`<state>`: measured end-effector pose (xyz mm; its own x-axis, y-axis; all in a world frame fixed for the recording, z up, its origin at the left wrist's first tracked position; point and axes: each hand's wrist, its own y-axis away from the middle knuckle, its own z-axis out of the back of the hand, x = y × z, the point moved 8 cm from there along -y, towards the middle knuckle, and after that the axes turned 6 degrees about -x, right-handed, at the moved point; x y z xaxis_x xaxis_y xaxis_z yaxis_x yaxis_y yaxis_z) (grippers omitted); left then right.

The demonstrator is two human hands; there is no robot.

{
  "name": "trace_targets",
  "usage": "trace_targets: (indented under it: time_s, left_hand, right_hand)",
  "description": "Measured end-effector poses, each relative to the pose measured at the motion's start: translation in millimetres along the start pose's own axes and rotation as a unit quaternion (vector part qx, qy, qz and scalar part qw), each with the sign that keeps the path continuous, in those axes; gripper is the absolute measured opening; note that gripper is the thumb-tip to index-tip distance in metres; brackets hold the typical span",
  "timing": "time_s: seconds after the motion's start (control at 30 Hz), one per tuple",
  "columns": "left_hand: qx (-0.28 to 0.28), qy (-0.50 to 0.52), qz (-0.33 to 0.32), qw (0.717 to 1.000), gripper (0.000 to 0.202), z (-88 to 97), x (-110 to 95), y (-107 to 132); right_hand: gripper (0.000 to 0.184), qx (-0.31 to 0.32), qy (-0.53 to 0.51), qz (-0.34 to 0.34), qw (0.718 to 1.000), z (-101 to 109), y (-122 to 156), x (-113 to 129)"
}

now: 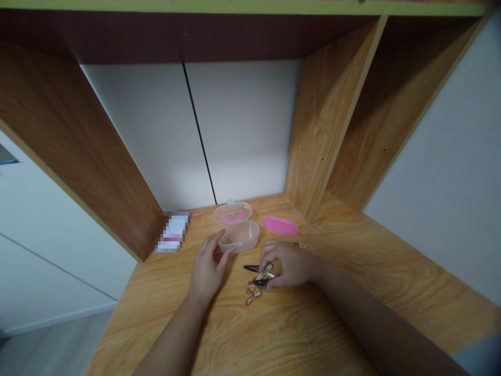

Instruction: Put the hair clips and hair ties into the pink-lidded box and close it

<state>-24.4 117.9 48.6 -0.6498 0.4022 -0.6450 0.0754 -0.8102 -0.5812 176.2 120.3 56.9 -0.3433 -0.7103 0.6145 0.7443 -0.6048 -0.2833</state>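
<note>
My left hand (207, 269) is at the left end of a clear plastic box (242, 237), its thumb against the front wall and its fingers by the end rim. The box stands with its top off. Over a small pile of hair clips, my right hand (287, 265) has its thumb and fingers closed around a silver hair clip (266, 271). A black snap clip (251, 268) lies just left of those fingertips. Below them are looped hair ties (253, 296). Part of the pile is hidden under the right hand.
Behind the box lies its clear lid (223, 214) with a pink handle. A pink oval tray (281, 225) rests to the right. Thin coloured loops (309, 247) lie beyond my right wrist. A blurred-out card (173, 232) is at the left. Wooden shelf walls (321, 120) enclose the desk.
</note>
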Motion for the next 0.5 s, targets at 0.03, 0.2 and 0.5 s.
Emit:
trace_targets:
  time_s: [0.03, 0.2, 0.5]
  left_hand:
    - [0.000, -0.001, -0.001, 1.000, 0.044, 0.0, -0.1, -0.1]
    - [-0.004, -0.011, -0.009, 1.000, 0.045, -0.6, 2.4, 0.6]
    - [0.001, -0.010, -0.021, 1.000, 0.044, -3.2, 3.0, 1.7]
  right_hand:
    - [0.031, 0.003, 0.006, -0.005, 1.000, 0.9, 0.6, -1.5]
    - [0.022, 0.018, 0.026, -0.026, 0.999, -1.8, 3.0, -7.3]
    - [0.006, -0.006, 0.000, 0.003, 1.000, 1.1, 1.7, 3.1]
